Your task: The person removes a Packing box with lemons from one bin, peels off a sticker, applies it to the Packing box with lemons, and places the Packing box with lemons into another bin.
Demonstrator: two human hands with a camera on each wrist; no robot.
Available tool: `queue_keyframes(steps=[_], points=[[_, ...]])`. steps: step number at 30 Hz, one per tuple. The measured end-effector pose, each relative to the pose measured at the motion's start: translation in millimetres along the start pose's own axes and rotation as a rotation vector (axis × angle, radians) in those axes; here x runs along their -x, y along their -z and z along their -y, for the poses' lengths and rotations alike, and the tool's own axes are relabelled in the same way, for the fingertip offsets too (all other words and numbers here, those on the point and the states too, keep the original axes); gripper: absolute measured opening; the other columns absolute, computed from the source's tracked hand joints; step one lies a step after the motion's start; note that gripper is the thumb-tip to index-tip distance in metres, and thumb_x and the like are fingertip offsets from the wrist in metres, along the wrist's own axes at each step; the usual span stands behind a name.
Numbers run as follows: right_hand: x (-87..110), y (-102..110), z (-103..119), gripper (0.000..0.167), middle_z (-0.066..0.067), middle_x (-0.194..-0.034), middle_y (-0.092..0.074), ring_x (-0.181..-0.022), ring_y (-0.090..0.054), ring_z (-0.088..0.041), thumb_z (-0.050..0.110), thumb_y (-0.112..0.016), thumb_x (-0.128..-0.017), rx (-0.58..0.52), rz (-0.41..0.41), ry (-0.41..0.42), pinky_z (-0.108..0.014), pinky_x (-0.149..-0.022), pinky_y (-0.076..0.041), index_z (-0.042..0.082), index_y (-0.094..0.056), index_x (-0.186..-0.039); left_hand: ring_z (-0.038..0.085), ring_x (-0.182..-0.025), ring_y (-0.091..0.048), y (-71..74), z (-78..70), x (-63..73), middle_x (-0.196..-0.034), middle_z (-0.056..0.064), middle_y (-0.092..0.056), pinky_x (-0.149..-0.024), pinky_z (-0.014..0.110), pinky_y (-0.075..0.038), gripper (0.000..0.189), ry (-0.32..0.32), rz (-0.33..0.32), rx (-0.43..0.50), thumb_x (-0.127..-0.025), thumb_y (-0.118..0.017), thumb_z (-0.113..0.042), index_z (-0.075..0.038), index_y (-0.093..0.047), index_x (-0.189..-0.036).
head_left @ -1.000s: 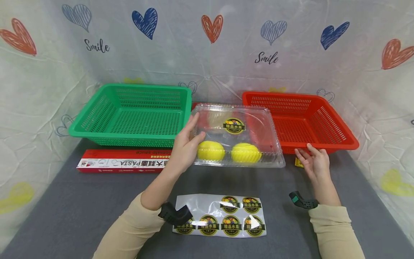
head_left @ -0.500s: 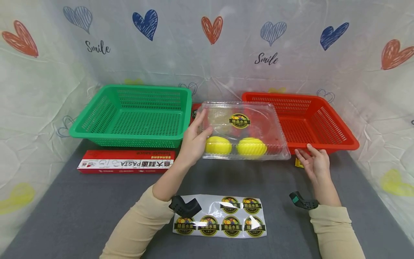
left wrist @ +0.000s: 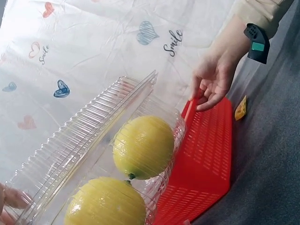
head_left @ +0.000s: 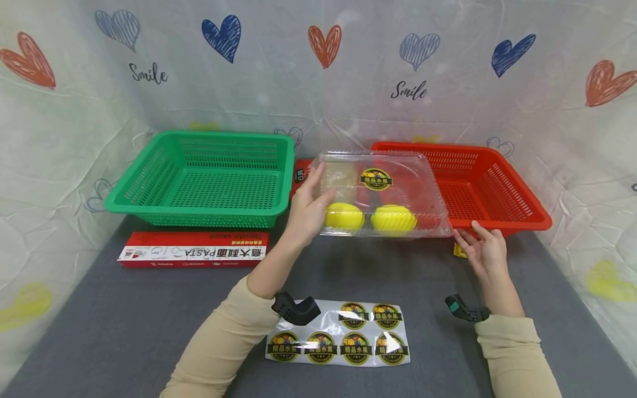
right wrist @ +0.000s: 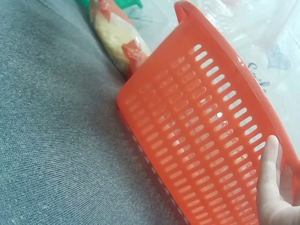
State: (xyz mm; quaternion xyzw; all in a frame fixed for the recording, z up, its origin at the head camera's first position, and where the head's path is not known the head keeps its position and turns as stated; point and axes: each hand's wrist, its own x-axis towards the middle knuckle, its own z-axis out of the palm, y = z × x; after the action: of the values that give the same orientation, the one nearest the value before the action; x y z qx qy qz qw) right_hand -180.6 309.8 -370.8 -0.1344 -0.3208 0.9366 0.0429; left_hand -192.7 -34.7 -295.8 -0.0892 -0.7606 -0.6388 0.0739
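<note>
My left hand point(head_left: 307, 213) grips the left edge of a clear plastic fruit box point(head_left: 413, 188), thumb on the lid side. Inside along its near side lie two yellow lemons point(head_left: 344, 216), also seen up close as lemons point(left wrist: 143, 147) in the left wrist view. A round black and gold sticker point(head_left: 376, 179) is on the lid. The box is held tilted above the table, its right part overlapping the red basket point(head_left: 517, 221) in the head view. My right hand point(head_left: 485, 249) holds the basket's near rim, fingers curled over it in the left wrist view.
A green basket point(head_left: 229, 185) stands at the back left, with a red and white pasta box point(head_left: 194, 251) before it. A sticker sheet point(head_left: 328, 320) lies near the front. Behind the fruit box is a red bag point(right wrist: 117, 37) with pale contents. A small yellow packet point(head_left: 459, 251) is by the red basket.
My left hand has carried the fruit box to the right and farther back, towards the red basket. The right hand stays at the basket's rim.
</note>
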Motion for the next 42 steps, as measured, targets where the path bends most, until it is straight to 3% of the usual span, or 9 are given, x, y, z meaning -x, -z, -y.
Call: queue_keyframes(steps=[7, 21, 26, 35, 42], points=[[0.5, 1, -1, 0.050, 0.000, -0.117, -0.049, -0.091, -0.064, -0.029, 0.002, -0.059, -0.086, -0.012, -0.002, 0.010, -0.039, -0.078, -0.051, 0.020, -0.027, -0.120, 0.012, -0.137, -0.015, -9.4, -2.7, -10.9, -0.151, 0.001, -0.018, -0.107, 0.034, -0.024, 0.056, 0.025, 0.008, 0.013, -0.091, -0.053, -0.014, -0.012, -0.031, -0.143], [0.2, -1, -1, 0.047, 0.003, -0.132, -0.035, -0.088, -0.065, -0.026, 0.004, -0.059, -0.086, 0.014, -0.025, 0.009, -0.038, -0.078, -0.051, 0.021, -0.029, -0.118, 0.016, -0.138, -0.013, -23.9, -10.9, -32.2, -0.149, 0.003, -0.023, -0.108, 0.037, -0.023, 0.057, 0.094, 0.007, 0.014, -0.089, -0.054, -0.011, -0.011, -0.034, -0.142], [0.0, -1, -2, 0.045, 0.003, -0.127, -0.040, -0.088, -0.065, -0.026, 0.004, -0.058, -0.087, 0.015, -0.027, 0.012, -0.038, -0.078, -0.051, 0.020, -0.030, -0.118, 0.014, -0.138, -0.013, -30.0, -16.3, -38.7, -0.149, 0.002, -0.025, -0.107, 0.036, -0.025, 0.057, 0.114, 0.016, 0.015, -0.089, -0.054, -0.011, -0.010, -0.033, -0.142], [-0.8, -1, -2, 0.048, 0.002, -0.119, -0.047, -0.088, -0.065, -0.025, 0.005, -0.061, -0.085, 0.025, -0.030, 0.016, -0.038, -0.078, -0.051, 0.021, -0.030, -0.119, 0.013, -0.138, -0.009, -45.6, -19.5, -48.2, -0.151, 0.003, -0.019, -0.109, 0.032, -0.018, 0.055, 0.168, 0.043, 0.075, -0.091, -0.053, -0.010, -0.011, -0.032, -0.142], [-0.9, -1, -2, 0.048, 0.001, -0.118, -0.047, -0.087, -0.065, -0.026, 0.004, -0.061, -0.085, 0.015, -0.017, 0.014, -0.038, -0.076, -0.052, 0.020, -0.030, -0.119, 0.011, -0.137, -0.011, -58.3, -20.1, -53.7, -0.149, 0.003, -0.024, -0.108, 0.026, -0.020, 0.055, 0.155, 0.030, 0.060, -0.089, -0.054, -0.009, -0.009, -0.034, -0.141]])
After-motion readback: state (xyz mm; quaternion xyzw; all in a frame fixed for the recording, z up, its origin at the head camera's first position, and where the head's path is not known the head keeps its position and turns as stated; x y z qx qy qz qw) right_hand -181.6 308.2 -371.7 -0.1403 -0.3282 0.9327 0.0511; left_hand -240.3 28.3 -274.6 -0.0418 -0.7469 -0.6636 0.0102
